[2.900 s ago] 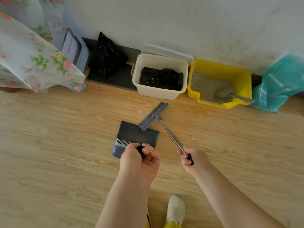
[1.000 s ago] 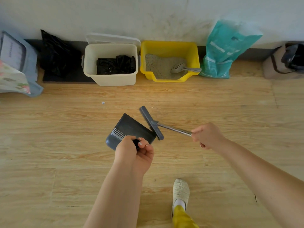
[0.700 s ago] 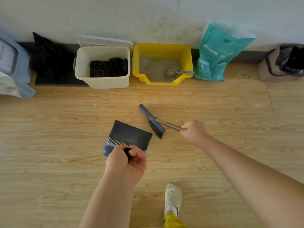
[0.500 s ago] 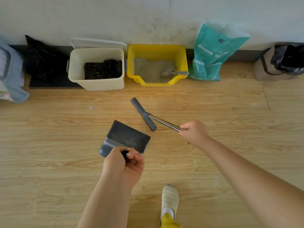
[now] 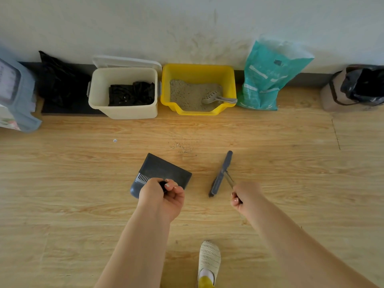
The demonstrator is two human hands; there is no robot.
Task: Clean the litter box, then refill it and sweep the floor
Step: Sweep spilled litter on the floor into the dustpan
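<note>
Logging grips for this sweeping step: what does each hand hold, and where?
Left hand grips the dustpan by its handle; right hand grips the broom by its metal handle.

A cream bin (image 5: 124,94) lined with black plastic is set against the wall (image 5: 187,23). Left of the bin a black bag (image 5: 60,80) is propped; far right of it, a tan bin (image 5: 351,90).
</note>
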